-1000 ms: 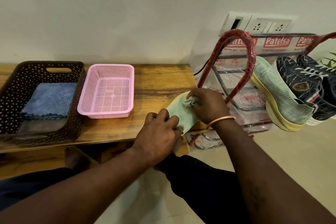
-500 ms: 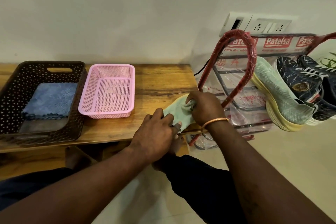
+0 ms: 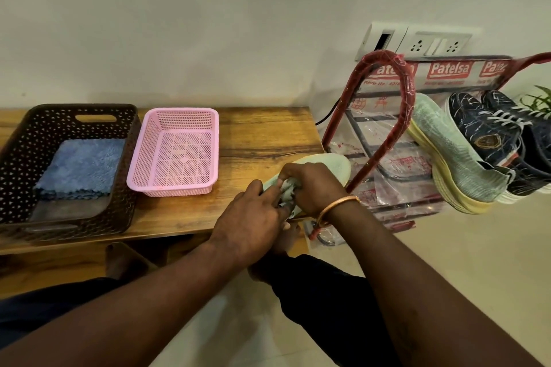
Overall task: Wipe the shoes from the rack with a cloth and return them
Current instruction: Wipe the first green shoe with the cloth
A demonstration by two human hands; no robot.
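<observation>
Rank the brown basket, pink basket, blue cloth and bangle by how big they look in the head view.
1. Brown basket
2. Pink basket
3. Blue cloth
4. Bangle
All four differ clearly.

The wooden worktop (image 3: pixel 262 134) carries a brown basket (image 3: pixel 18 140) at its left end and a pink basket (image 3: pixel 179 110) just beside it. A pale green shoe (image 3: pixel 331 165) lies at the right front corner. On the floor (image 3: pixel 462 262) to the right stands the rack (image 3: pixel 405 89), bearing a second pale green shoe (image 3: pixel 453 155) and dark blue shoes (image 3: pixel 489 134).
</observation>
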